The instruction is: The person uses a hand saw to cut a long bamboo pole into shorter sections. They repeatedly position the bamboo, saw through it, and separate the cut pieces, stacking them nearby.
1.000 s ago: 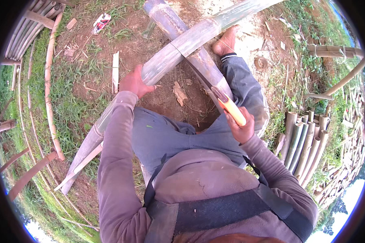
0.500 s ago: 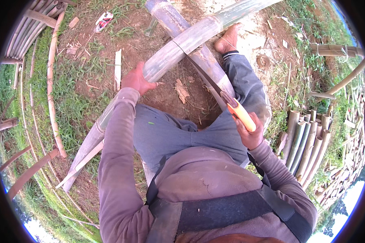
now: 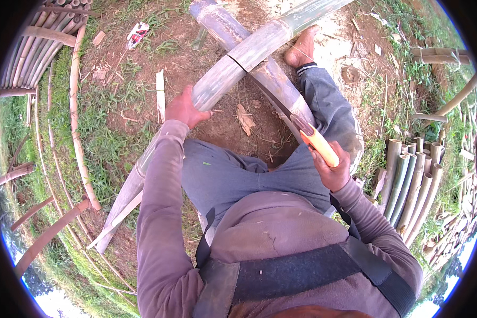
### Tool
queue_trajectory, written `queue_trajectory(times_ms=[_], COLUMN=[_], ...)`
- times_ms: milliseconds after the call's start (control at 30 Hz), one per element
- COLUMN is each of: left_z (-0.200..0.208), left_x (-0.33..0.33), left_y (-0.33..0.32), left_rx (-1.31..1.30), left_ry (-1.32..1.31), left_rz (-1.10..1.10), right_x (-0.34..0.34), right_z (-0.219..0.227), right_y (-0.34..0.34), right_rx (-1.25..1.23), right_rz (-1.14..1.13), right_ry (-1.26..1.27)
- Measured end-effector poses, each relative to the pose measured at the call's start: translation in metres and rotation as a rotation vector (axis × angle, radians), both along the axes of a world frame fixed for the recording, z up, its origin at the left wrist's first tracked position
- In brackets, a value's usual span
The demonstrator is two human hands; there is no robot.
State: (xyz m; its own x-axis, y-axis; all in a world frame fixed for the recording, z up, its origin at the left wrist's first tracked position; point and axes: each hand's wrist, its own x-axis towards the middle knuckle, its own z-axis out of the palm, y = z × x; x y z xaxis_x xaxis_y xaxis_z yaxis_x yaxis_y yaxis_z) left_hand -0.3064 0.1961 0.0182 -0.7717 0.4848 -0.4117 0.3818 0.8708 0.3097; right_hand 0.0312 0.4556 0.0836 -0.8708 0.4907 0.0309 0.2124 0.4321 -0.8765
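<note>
A thick greyish bamboo pole (image 3: pixel 259 45) lies across another bamboo pole (image 3: pixel 282 85) in front of me. Around the near end of the upper pole, my left hand (image 3: pixel 185 108) is closed. A dark cut runs across that pole a short way beyond this hand. My right hand (image 3: pixel 336 169) grips the orange handle of a handsaw (image 3: pixel 321 147). Its thin dark blade slants up and left to the cut, where its far end is hidden. Both hands are in front of my legs, the right above my right thigh.
Several cut bamboo lengths (image 3: pixel 411 183) stand bundled at the right. More poles (image 3: pixel 47 47) rest on a rack at the far left. A split bamboo piece (image 3: pixel 122 206) lies beside my left forearm. Wood chips and a red-and-white item (image 3: pixel 138 35) are on the ground. My bare right foot (image 3: pixel 303 46) is beside the crossed poles.
The cut looks wider and darker than before. The saw handle has shifted slightly up relative to the pole. My left hand keeps its hold. The whole view has shifted a little.
</note>
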Motion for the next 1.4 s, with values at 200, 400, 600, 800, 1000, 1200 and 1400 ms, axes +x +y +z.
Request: queue_trajectory(times_ms=[200, 400, 600, 800, 1000, 1200, 1400], left_z=[0.006, 0.009, 0.008, 0.004, 0.01, -0.007, -0.037], left_x=[0.0, 0.003, 0.003, 0.002, 0.0, -0.008, -0.017], left_y=[0.013, -0.004, 0.008, 0.004, 0.001, 0.031, -0.005], left_rx=[0.042, 0.059, 0.051, 0.108, 0.147, 0.072, 0.14], left_ry=[0.008, 0.012, 0.028, 0.015, -0.022, 0.018, 0.063], left_rz=[-0.036, 0.001, 0.01, -0.016, 0.018, -0.014, 0.044], right_x=[-0.171, -0.02, -0.068, -0.13, 0.021, -0.136, -0.03], right_z=[-0.027, 0.013, -0.035, -0.028, 0.006, -0.051, 0.007], right_y=[0.003, 0.002, 0.009, 0.012, 0.004, 0.012, 0.019], right_rx=[0.044, -0.094, -0.007, -0.043, -0.14, 0.054, -0.024], right_rz=[0.005, -0.003, 0.013, -0.031, -0.059, -0.007, -0.035], right_ry=[-0.043, -0.099, -0.01, -0.004, -0.043, -0.053, 0.194])
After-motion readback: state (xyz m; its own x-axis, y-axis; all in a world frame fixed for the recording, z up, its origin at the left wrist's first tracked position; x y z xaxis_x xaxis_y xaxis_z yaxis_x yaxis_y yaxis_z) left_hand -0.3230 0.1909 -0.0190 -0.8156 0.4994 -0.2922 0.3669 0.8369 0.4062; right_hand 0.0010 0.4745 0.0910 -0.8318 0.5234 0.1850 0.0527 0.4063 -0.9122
